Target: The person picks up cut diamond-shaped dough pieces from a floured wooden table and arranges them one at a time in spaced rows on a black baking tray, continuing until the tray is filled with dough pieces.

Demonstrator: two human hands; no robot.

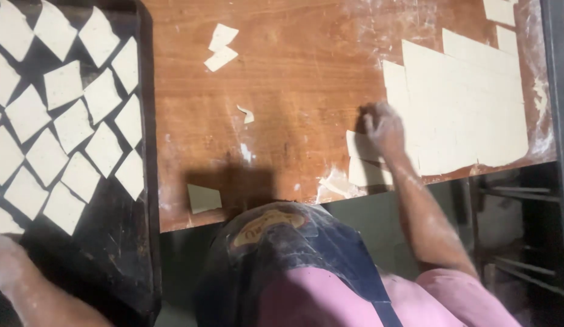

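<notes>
at the wooden table's near edge, right hand rests fingers-down on a pale cut dough square, grasp not discernible. left hand touches the dark baking tray; its grasp is also unclear.

Wooden table — dough sheet, black tray, scraps.

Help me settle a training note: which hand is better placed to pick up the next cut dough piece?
Right, probably: the right hand already rests on the cut dough pieces beside the dough sheet; the left hand is at the dark tray.
</notes>
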